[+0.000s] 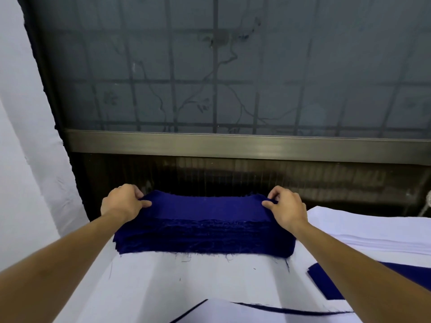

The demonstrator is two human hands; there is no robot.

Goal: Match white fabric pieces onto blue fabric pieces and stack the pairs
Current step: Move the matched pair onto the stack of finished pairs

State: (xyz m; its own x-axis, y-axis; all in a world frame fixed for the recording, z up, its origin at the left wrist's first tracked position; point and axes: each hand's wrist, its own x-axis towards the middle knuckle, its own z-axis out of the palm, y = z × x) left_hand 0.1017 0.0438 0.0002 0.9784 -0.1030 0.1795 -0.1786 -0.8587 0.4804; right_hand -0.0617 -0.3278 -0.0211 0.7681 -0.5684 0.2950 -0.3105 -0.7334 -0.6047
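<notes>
A thick stack of dark blue fabric pieces (205, 236) lies on the white-covered table at the centre. My left hand (123, 201) pinches the far left corner of the top blue piece (205, 206), and my right hand (286, 206) pinches its far right corner. A pile of white fabric pieces (373, 234) sits to the right of the blue stack. At the bottom edge, a white piece (245, 313) lies over a blue one whose rim shows around it.
Another blue piece (326, 283) lies at the right, partly under my right forearm. The table (177, 276) has a white cover with loose threads. A frosted window with a metal sill (233, 145) stands just behind the stack. White cloth hangs at the left.
</notes>
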